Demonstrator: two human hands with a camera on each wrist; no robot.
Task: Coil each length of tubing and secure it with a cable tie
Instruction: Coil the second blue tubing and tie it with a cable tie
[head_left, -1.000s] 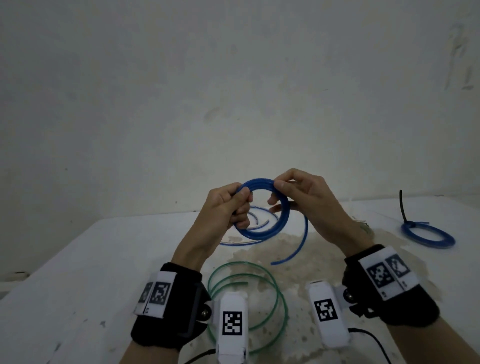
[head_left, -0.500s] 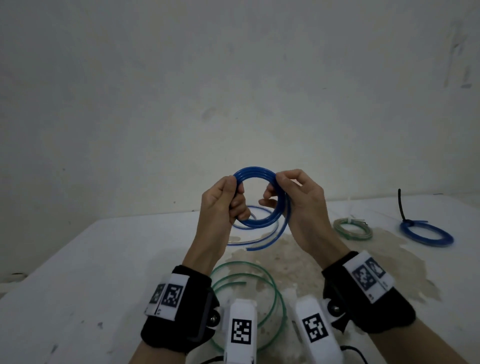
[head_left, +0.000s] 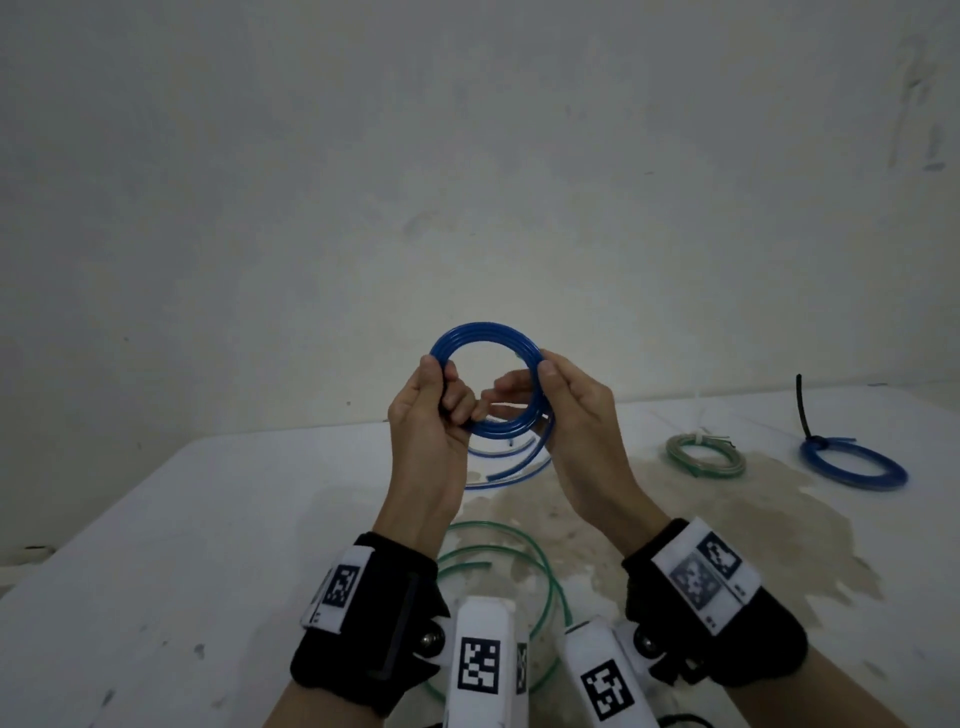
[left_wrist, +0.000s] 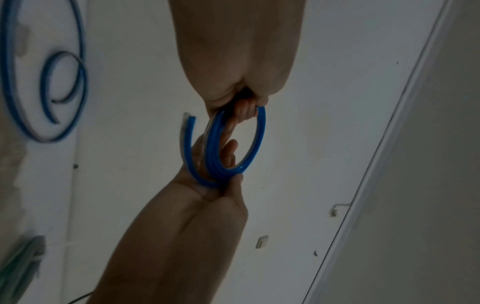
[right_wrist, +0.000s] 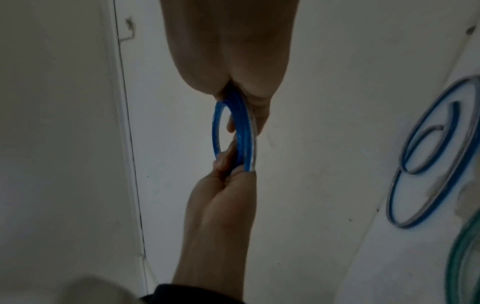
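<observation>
Both hands raised above the counter (head_left: 156, 571), holding one blue tubing coil (head_left: 485, 338) upright between them. Left hand (head_left: 423, 415): fingers curled round the coil's left side, thumb on the outer rim. Right hand (head_left: 576, 415): thumb pressed on the coil's right rim, fingers passing behind and through the ring, so it pinches the tubing. Several turns lie stacked side by side in the coil. A loose tail of the same tubing (head_left: 519, 465) hangs out below the right hand; its cut end (left_wrist: 191, 119) stands free just beside the coil in the left wrist view.

On the counter beneath and beyond the hands: another loose blue length (right_wrist: 426, 156), in open loops. Nearer than the hands, between the wrists: green tubing (head_left: 519, 561) in loose wide loops, untied. Well right of the right hand: a small pale green coil (head_left: 706, 457), bundled with something pale at its far edge; I cannot tell what. Further right: a finished blue coil (head_left: 852, 470) lying flat, with a black cable tie (head_left: 804, 410) fastened on it, tail sticking up. Brownish stain (head_left: 597, 519) on the counter under the right hand.
</observation>
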